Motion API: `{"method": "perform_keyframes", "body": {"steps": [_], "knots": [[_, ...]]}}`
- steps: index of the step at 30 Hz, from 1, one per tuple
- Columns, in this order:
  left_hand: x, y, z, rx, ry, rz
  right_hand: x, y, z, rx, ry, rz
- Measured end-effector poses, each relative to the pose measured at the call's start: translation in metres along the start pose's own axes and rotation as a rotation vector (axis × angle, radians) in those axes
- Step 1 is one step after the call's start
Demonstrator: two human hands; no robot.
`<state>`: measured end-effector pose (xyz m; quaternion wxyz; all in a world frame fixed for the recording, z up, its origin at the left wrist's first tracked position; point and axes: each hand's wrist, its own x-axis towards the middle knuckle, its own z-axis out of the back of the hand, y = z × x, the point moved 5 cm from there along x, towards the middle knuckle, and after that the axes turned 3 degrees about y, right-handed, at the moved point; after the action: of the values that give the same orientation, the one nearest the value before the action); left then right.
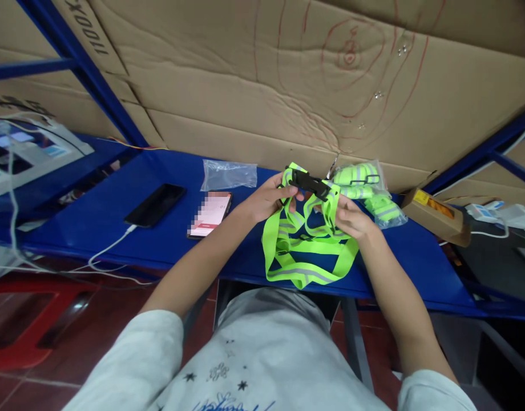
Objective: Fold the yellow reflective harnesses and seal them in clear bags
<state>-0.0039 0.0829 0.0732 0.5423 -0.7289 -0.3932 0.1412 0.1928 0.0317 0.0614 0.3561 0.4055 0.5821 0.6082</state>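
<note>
Centre frame | gripping reflective strap harness (311,275) with left hand (271,197) and right hand (353,218) | flanking black buckle (307,184), apparently to steady it above table (112,231)

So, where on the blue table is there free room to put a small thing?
Bare table shows left of the black phone, and between the right arm and box. It is crowded around the green straps and the bagged straps behind.
</note>
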Motion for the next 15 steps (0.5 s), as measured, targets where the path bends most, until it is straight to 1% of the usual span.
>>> {"method": "perform_keyframes", "body": {"steps": [3,5,8,11,13,15], "knots": [[-0.004,-0.004,-0.005,-0.006,0.000,-0.007,-0.005,0.006,-0.011,0.044,0.097,-0.027],[-0.007,-0.005,-0.009,-0.012,-0.013,0.008,-0.009,0.010,-0.015,0.078,0.145,-0.031],[-0.008,-0.007,-0.012,-0.024,-0.056,0.021,-0.014,0.012,-0.013,0.127,0.126,-0.039],[-0.007,-0.004,-0.011,-0.037,-0.084,0.047,-0.015,0.009,-0.013,0.131,0.097,-0.086],[-0.006,-0.002,-0.010,-0.038,-0.050,0.059,-0.015,0.010,-0.015,0.109,0.134,-0.077],[-0.007,-0.002,-0.011,-0.014,0.049,0.065,-0.015,0.011,-0.017,0.066,0.171,-0.047]]}}
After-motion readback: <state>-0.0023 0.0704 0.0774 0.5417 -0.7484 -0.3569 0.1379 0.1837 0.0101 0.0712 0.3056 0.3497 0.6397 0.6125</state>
